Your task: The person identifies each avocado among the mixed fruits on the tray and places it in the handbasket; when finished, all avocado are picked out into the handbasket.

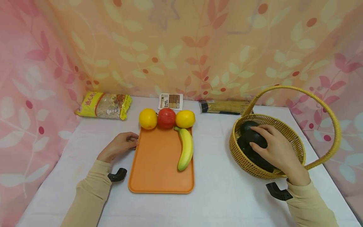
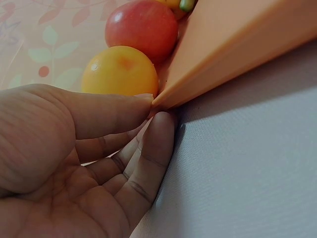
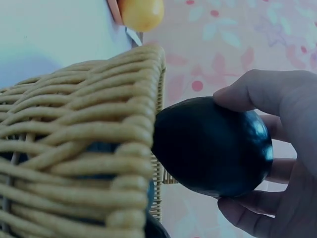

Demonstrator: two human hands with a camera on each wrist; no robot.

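Note:
My left hand [image 1: 120, 145] pinches the left rim of an orange tray [image 1: 158, 157] between thumb and forefinger, as the left wrist view shows. Along the tray's far edge sit a yellow-orange fruit [image 1: 148, 119], a red fruit [image 1: 166, 118] and a lemon [image 1: 185, 119]. A banana [image 1: 185, 149] lies lengthwise at the tray's right side. Over at the right, my right hand [image 1: 279, 151] grips a dark, egg-shaped avocado [image 3: 213, 146] at the wicker basket [image 1: 235, 148]. Other dark produce [image 1: 259, 160] lies below it inside the basket, partly hidden by the hand.
A yellow bag of dry food [image 1: 103, 105] lies at the back left. Behind the fruit is a small brown-and-white packet [image 1: 170, 101]. A bundle of dry noodles [image 1: 225, 107] lies at the back, beside the basket's tall arched handle [image 1: 336, 126]. Patterned cloth [image 1: 181, 47] encloses the table.

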